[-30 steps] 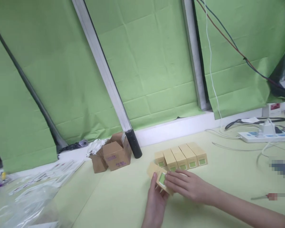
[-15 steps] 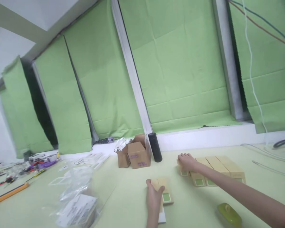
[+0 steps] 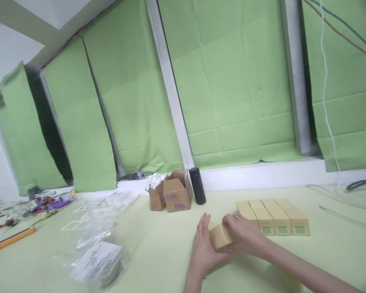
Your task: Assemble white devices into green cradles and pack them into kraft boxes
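- We see a plain tan carton (image 3: 218,237), small and boxy with crisp edges; its faces toward us bear only a few faint marks.
- A paler tan piece (image 3: 212,224) shows behind it; we cannot tell whether it is a flap or another carton.
- Our left hand (image 3: 203,249) and right hand (image 3: 245,235) both grasp the carton, just left of the row, over the table (image 3: 158,252).
- We count four cartons (image 3: 277,215) in that row, side by side, three showing green patches (image 3: 282,230).
- Beyond, we count one black cylinder (image 3: 197,187), leaning slightly.
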Available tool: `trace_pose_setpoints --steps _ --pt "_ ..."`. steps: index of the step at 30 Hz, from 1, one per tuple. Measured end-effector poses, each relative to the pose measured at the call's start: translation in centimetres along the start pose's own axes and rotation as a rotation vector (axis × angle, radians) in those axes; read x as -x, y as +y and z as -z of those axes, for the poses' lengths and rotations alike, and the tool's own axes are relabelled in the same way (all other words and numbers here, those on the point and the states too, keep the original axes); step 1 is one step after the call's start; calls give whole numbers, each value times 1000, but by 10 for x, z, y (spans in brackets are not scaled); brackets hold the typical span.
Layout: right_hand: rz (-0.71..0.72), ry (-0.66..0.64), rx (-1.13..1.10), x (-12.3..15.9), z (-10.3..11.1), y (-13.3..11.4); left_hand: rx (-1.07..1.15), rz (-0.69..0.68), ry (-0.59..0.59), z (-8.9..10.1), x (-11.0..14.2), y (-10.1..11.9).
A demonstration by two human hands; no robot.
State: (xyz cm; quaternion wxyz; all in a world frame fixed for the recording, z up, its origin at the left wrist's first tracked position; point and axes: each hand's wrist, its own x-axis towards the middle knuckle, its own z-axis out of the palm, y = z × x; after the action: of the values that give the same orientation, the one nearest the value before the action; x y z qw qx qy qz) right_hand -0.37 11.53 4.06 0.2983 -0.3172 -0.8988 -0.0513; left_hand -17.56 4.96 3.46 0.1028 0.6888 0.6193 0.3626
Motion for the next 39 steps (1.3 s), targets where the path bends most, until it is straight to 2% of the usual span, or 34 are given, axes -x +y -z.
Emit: trace_pose_setpoints --steps 3,7,10,13,16,20,23,26,27,31,34,37,39 --pt "29 83 -9 17 7 -1 -33 -131 -79 1 -3 19" --pt "30 157 -1 48 41 9 -63 -162 -76 -9 1 41" --pt "-28 66 -141 72 72 8 -199 -267 -121 -18 8 54" --pt "-115 -51 -238 85 89 0 -285 -329 -163 -25 13 62" --pt "-92 -82 -166 91 91 -3 -352 -398 -145 -32 14 63" --pt "-22 -72 46 96 84 1 -426 -527 -81 -41 15 60" --pt "56 -44 204 98 78 3 -419 -670 -51 -45 17 61" --pt "81 23 196 97 71 2 -374 -814 -50 -47 18 66" --pt "73 49 164 97 69 2 -351 -820 -66 -47 18 67" --pt "-69 132 -79 96 74 11 -214 -646 -136 -45 17 69" --pt "-306 144 -373 96 93 32 -19 -302 -146 -39 14 64" --pt "-504 66 -381 101 106 60 480 91 -86 -34 7 58" --pt "-545 -13 -261 109 105 75 821 192 -43 -32 2 58"
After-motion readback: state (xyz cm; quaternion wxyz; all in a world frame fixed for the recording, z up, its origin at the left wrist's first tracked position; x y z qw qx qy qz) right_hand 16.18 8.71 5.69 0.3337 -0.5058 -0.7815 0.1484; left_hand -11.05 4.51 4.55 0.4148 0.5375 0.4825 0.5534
